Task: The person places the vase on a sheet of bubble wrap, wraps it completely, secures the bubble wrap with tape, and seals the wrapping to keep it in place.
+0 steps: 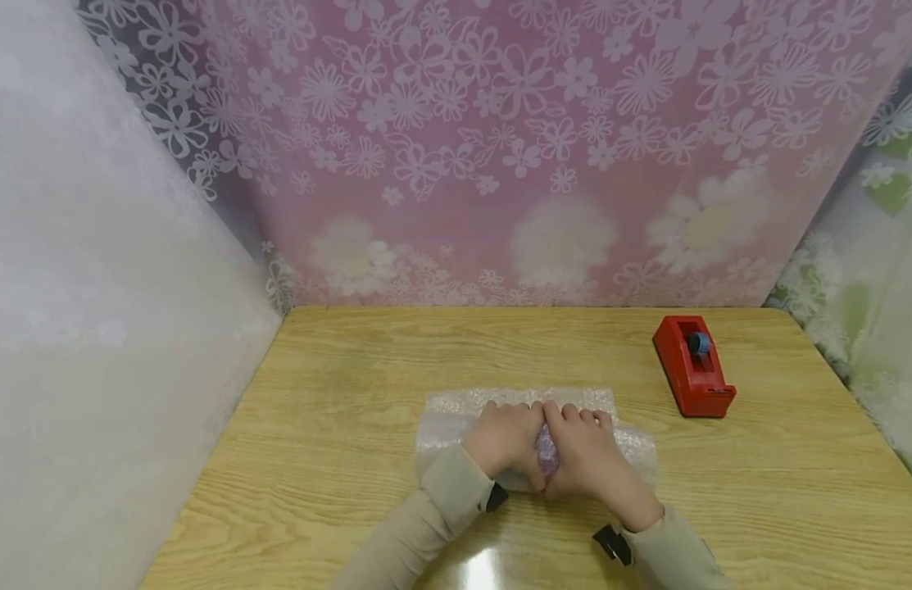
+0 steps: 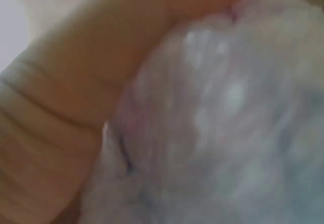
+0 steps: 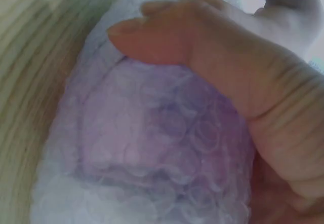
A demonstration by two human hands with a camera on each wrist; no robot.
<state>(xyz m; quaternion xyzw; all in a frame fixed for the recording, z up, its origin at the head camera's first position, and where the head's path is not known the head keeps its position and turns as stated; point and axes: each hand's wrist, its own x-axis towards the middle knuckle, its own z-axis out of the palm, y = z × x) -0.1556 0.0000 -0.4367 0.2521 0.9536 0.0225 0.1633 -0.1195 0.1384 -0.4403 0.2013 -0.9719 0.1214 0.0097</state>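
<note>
A sheet of clear bubble wrap (image 1: 450, 403) lies on the wooden table, with a purple item (image 1: 546, 455) rolled in it. My left hand (image 1: 504, 442) grips the bundle from the left, fingers over the far side and thumb near. From the right my right hand (image 1: 584, 455) holds it likewise, the two hands almost meeting at the middle. Through the plastic in the right wrist view, the item (image 3: 131, 127) looks boxy and pale purple; its kind is hidden by the bubbles. The left wrist view is blurred, with a finger against the wrapped plastic (image 2: 217, 112).
A red tape dispenser (image 1: 687, 369) with a small blue roll (image 1: 698, 343) stands at the back right of the table (image 1: 338, 410). A pink flowered curtain (image 1: 456, 164) hangs behind the table, and pale fabric (image 1: 94, 287) lines the left side.
</note>
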